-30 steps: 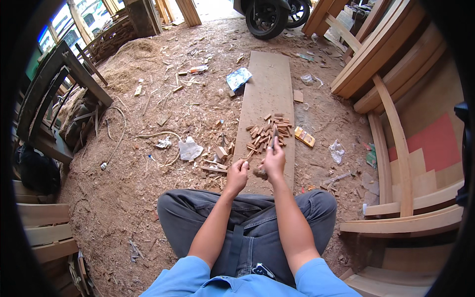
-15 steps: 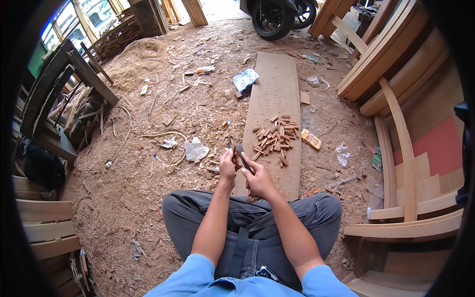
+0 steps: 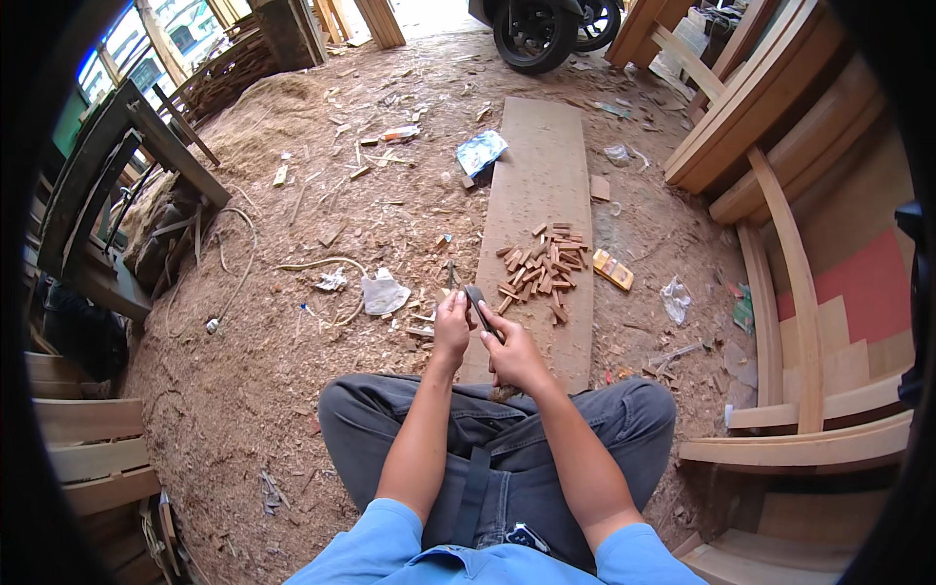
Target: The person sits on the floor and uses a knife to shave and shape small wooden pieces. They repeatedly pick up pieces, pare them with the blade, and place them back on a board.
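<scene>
My left hand (image 3: 451, 328) is closed in a pinch just in front of my lap. A small pale wood piece (image 3: 444, 292) seems to stick out at its fingertips, mostly hidden by them. My right hand (image 3: 516, 361) is wrapped round a knife (image 3: 484, 314) with a dark blade. The blade points up and away, its tip beside my left fingers, and the handle end comes out below my right palm. Beyond my hands, a heap of short brown wood blocks (image 3: 546, 263) lies on a long flat board (image 3: 536, 146).
Sawdust and wood scraps cover the ground. A yellow packet (image 3: 612, 270) lies right of the board, a blue-white packet (image 3: 481, 152) at its left edge. A white cloth-like scrap (image 3: 384, 292) and a cord lie left. Wooden frames (image 3: 780, 283) stand right; a motorbike wheel (image 3: 534, 37) is far ahead.
The knife blade has shifted slightly at my left fingertips, and the pale wood piece there shows more. Both hands stay in nearly the same place; the view has moved a little.
</scene>
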Demonstrator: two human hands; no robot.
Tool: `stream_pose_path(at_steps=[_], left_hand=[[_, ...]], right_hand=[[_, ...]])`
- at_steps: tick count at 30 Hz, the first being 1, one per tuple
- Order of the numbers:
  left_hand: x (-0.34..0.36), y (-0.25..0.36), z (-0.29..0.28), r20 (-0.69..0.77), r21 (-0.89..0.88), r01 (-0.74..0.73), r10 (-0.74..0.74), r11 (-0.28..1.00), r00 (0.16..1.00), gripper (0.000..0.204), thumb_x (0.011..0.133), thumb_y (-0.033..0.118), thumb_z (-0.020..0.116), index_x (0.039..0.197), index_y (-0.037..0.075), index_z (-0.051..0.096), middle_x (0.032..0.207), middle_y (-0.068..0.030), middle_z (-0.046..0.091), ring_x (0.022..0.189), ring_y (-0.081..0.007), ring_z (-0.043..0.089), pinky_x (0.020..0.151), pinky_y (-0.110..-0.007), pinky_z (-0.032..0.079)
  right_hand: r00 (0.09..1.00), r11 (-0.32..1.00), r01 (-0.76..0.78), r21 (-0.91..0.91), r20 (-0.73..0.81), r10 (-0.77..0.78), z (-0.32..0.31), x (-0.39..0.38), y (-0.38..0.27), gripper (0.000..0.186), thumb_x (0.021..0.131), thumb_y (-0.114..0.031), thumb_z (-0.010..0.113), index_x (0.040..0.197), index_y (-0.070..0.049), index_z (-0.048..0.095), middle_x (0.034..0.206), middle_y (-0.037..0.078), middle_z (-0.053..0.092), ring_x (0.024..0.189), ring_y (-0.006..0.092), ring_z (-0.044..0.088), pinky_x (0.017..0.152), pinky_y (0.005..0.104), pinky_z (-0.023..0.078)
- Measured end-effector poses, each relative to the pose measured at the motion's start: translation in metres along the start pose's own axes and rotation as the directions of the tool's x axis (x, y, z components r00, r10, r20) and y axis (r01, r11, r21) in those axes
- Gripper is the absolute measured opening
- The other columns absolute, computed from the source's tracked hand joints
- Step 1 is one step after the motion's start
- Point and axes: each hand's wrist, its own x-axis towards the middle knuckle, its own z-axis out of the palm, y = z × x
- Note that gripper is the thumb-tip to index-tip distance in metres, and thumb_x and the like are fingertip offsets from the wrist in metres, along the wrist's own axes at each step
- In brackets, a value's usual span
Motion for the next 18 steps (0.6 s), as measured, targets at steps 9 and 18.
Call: stream_pose_path(at_steps=[9,18], left_hand=[[-0.023,-0.002,0.014,0.082,0.114,-0.094,0.085,0.989,0.993,0.031,0.105,0.027,0.047,0.082,0.007,0.056,0.066,0.0037,0.045,0.058,-0.0056,0.042,0.054,-0.025,0.042],[-0.009,0.01,0.0,-0.055,-0.181,0.076,-0.087,0.98,0.995,0.025,0.103,0.028,0.05,0.086,0.013,0.059,0.07,0.0053,0.05,0.059,-0.0066,0.046,0.055,-0.024,0.039]], right_hand=[[0.863,0.958,0.144,0.248,-0.505,0.001,-0.04,0.039,0.015,0.051,0.101,-0.011,0.049,0.151,-0.017,0.04,0.063,0.005,0.058,0.044,0.0128,0.054,0.039,0.0307,0.05],[0.962,0.96,0.271,-0.071,-0.025,-0.273,0.003,0.025,0.026,0.057,0.096,-0.012,0.06,0.15,-0.021,0.044,0.063,0.002,0.056,0.049,0.0096,0.054,0.049,0.0302,0.053]])
